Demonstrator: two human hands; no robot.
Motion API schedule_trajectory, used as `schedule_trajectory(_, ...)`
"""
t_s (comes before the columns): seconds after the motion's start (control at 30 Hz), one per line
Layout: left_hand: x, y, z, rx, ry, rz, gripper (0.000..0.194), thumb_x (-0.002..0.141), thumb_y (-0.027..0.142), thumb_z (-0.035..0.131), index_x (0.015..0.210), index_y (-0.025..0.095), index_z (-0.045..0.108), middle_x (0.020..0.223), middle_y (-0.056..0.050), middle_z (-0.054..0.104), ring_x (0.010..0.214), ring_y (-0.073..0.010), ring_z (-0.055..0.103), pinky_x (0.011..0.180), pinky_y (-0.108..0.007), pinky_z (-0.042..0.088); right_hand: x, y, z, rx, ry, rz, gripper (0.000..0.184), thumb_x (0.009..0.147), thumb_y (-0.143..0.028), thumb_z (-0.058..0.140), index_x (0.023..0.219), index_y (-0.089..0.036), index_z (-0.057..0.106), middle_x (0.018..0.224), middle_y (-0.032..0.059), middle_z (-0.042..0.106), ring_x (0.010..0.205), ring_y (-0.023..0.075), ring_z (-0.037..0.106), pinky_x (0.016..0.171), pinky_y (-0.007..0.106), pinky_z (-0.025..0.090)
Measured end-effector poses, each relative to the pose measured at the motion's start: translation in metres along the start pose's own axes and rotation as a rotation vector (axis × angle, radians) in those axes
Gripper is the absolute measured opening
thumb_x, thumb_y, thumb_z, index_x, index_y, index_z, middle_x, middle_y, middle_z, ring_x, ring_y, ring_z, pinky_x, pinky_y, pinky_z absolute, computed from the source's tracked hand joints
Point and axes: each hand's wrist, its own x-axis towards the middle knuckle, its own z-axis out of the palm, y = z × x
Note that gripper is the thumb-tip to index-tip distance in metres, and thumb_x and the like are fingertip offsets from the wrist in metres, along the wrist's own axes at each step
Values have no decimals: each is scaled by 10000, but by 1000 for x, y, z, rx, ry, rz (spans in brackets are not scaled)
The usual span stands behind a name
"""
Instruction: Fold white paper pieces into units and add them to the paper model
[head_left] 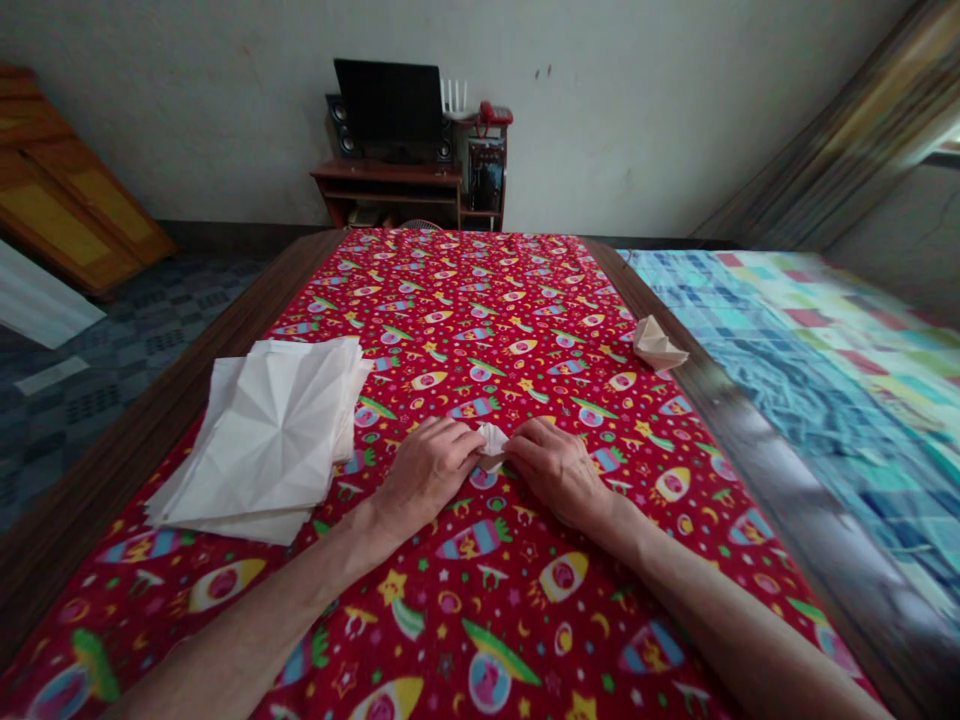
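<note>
A small piece of folded white paper (493, 446) is held between my two hands, just above the red patterned cloth (480, 330). My left hand (436, 458) pinches its left side with the fingertips. On the opposite side, the fingers of my right hand (559, 465) are closed on it too. The hands partly cover the paper, so its exact shape cannot be made out. To the left lies a stack of creased white paper sheets (281, 430), the top one marked with folds that fan out from its middle. A folded cream paper piece (658, 345) rests near the cloth's right edge.
The cloth covers a dark wooden table (731, 440). Beyond its far end stands a desk (386, 175) with a monitor (388, 108), speakers and a red telephone (495, 115). A bed with a checked cover (787, 380) is on the right, a wooden cabinet (75, 200) on the left.
</note>
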Motion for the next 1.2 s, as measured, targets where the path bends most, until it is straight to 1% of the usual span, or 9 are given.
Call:
schedule_trajectory(0.2, -5, -7, 9, -147, 58, -41, 39, 851, 139, 602, 858, 171, 622, 873, -23, 640, 829, -176, 583, 762, -297, 476, 1, -3, -2, 32, -38, 39, 173, 915, -196, 499, 865, -180, 664, 826, 53, 611, 766, 152, 530, 624, 242, 366)
schedule_trajectory(0.3, -6, -8, 14, -196, 72, -33, 57, 853, 121, 594, 823, 160, 624, 838, -26, 624, 818, -171, 567, 749, -293, 483, 1, -5, 0, 51, -24, 30, 173, 913, -223, 508, 856, -174, 664, 821, 59, 612, 764, 161, 531, 630, 252, 373)
schedule_trajectory(0.4, -7, -9, 17, -209, 109, -43, 77, 848, 134, 608, 780, 165, 627, 797, -18, 599, 788, -164, 548, 710, -280, 478, 0, -4, 6, 153, 19, 45, 179, 918, -222, 500, 859, -173, 662, 822, 54, 609, 746, 148, 532, 639, 244, 381)
schedule_trajectory(0.5, -8, -9, 19, -211, 129, -78, 83, 849, 165, 617, 767, 173, 620, 786, -12, 580, 784, -159, 539, 707, -280, 473, 0, -2, 9, 263, 41, 101, 178, 920, -216, 495, 855, -173, 655, 813, 45, 600, 727, 132, 531, 640, 232, 384)
schedule_trajectory(0.7, -6, -10, 17, -262, 81, -208, 122, 839, 183, 630, 724, 171, 593, 778, -9, 571, 768, -152, 555, 715, -278, 471, 3, -4, 5, 321, 0, 174, 213, 934, -254, 478, 802, -172, 623, 775, 39, 575, 711, 131, 521, 634, 236, 374)
schedule_trajectory(0.83, -4, -9, 13, -254, 33, -230, 130, 846, 195, 626, 721, 177, 596, 783, -6, 572, 781, -151, 560, 735, -273, 466, 7, -6, 2, 270, -14, 184, 217, 937, -249, 463, 764, -176, 572, 748, 31, 552, 669, 130, 491, 608, 248, 345)
schedule_trajectory(1.03, 0, -2, 0, -28, -87, -314, 176, 867, 308, 606, 755, 172, 604, 802, -19, 603, 767, -171, 574, 692, -287, 427, 10, -7, 1, 164, -60, 186, 234, 949, -248, 435, 734, -185, 502, 740, 34, 532, 662, 136, 466, 622, 263, 331)
schedule_trajectory(1.1, 1, -2, -1, 15, -101, -318, 204, 869, 343, 599, 749, 179, 605, 802, -17, 613, 754, -172, 577, 672, -289, 409, 11, -6, -1, 160, -68, 166, 230, 953, -251, 427, 741, -189, 492, 745, 34, 535, 665, 134, 468, 626, 258, 334)
schedule_trajectory(1.2, 3, -3, 1, 26, -98, -335, 233, 853, 387, 612, 726, 191, 615, 790, -7, 622, 734, -169, 582, 656, -290, 387, 11, -6, -1, 157, -33, 127, 226, 957, -288, 424, 768, -187, 496, 747, 34, 543, 668, 132, 475, 631, 252, 340)
